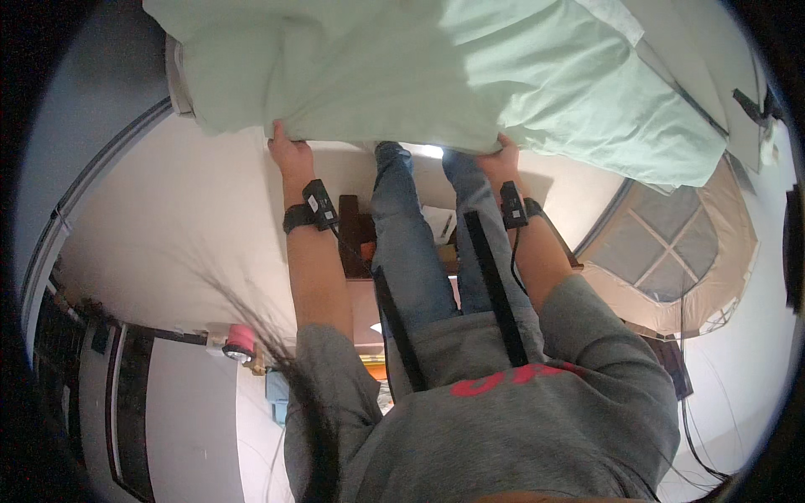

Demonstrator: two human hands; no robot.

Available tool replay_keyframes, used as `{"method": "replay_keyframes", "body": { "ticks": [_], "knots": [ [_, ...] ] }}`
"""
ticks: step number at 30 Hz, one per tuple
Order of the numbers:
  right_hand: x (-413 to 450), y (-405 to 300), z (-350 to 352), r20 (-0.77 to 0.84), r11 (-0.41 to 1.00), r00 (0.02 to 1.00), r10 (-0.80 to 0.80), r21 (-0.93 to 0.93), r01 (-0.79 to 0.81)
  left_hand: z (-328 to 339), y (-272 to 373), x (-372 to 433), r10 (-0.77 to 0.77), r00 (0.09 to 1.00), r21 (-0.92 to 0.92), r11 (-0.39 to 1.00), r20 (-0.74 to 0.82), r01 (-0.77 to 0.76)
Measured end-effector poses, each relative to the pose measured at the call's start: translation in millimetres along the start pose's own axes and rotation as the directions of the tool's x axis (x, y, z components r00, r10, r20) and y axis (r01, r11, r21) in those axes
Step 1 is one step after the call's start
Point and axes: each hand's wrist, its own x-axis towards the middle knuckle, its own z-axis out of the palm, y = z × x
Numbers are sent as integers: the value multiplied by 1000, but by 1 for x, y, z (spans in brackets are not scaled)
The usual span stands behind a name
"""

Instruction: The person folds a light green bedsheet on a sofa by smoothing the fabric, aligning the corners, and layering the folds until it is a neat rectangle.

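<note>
A large pale green cloth [377, 75], probably a bed sheet, stretches across the top of the view. It has soft creases, and brighter light falls on its right part. My left hand [292, 154] grips the cloth's near edge, thumb on top. Further right along that same edge, my right hand [501, 162] pinches the fabric, with its fingers mostly hidden beneath. Between the two hands the edge runs nearly straight. On each wrist sits a black strap with a small black device, the left one [321, 204] and the right one [514, 205].
My legs in blue jeans [409, 239] show between my arms. Right of me stands a beige tent-like item with mesh panels [660, 245]. Dark wooden furniture [349, 232] is partly hidden behind my legs. A pink lamp-like object [240, 339] is at lower left. Cables [688, 434] hang at lower right.
</note>
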Motion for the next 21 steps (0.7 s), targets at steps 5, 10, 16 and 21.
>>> {"method": "replay_keyframes", "body": {
  "ticks": [5,10,16,21],
  "knots": [
    [1,-2,-12,-32,990,998,61,127,-56,37,-46,-37,-102,981,276,960,167,52],
    [-12,5,-10,308,685,942,-136,-657,314,60,-93,-63,-542,800,-98,838,-258,536],
    [-9,-5,-18,339,906,940,-45,-383,182,71,-77,-71,-475,849,-271,806,232,526],
    [-40,-7,0,229,945,965,127,268,-188,72,-28,-73,-314,944,-121,938,100,324]
  ]
}}
